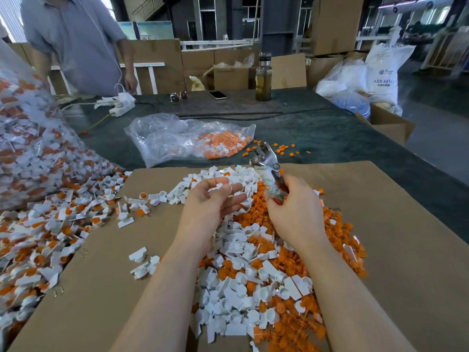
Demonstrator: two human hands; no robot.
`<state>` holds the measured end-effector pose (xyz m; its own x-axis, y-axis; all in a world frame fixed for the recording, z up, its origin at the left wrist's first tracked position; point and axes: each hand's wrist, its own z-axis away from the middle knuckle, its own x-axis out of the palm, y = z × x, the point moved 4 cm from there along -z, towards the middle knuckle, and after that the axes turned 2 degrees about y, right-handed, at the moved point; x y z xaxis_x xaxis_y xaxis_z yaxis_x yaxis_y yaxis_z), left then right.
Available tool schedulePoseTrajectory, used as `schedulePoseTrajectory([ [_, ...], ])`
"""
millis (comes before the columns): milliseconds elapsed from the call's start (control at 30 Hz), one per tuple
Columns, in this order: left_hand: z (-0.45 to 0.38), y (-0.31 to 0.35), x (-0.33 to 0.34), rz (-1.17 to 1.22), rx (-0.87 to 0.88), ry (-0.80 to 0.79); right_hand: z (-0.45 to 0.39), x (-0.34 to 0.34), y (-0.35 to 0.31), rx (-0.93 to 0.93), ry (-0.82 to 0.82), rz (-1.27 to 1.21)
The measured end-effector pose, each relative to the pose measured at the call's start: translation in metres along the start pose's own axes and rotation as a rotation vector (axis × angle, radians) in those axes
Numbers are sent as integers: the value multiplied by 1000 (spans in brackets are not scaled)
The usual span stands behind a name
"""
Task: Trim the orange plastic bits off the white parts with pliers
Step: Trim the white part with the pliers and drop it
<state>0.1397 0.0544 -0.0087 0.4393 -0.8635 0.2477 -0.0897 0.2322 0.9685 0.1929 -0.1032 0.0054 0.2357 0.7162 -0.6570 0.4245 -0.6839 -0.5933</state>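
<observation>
My right hand [295, 209] grips the taped handles of metal pliers [266, 158], whose jaws point up and away over the pile. My left hand [210, 201] hovers palm up beside them, fingers loosely curled round a small white part [218, 186]. Under both hands lies a heap of trimmed white parts [241, 295] mixed with cut orange bits [337, 229] on a sheet of brown cardboard [101, 288]. Untrimmed white-and-orange parts [50, 224] spill from the left.
A large clear bag of untrimmed parts [28, 153] leans at the left. A smaller clear bag [193, 141] lies beyond the cardboard. A bottle [263, 77], phone [217, 95], sunglasses [178, 96] and power strip [121, 105] sit on the far table. A person [76, 41] stands behind it.
</observation>
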Motion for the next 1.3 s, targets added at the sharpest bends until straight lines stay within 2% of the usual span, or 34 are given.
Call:
schedulePoseTrajectory([
  [133,4,0,7,3,1,-11,1,-1,-1,2,15,-27],
  [200,7,1,10,-52,28,-8,2,-1,-4,-6,22,-120],
  [300,9,1,12,-119,76,77,3,-1,-8,2,3,-292],
  [433,10,2,12,-16,47,134,5,-1,-12,10,-16,-392],
  [567,11,3,13,52,16,101,6,-1,-13,4,-7,-391],
  [933,16,6,19,13,32,63,6,-3,-12,-29,64,-395],
  [1300,22,13,25,-80,195,94,9,-3,-14,-39,142,-329],
])
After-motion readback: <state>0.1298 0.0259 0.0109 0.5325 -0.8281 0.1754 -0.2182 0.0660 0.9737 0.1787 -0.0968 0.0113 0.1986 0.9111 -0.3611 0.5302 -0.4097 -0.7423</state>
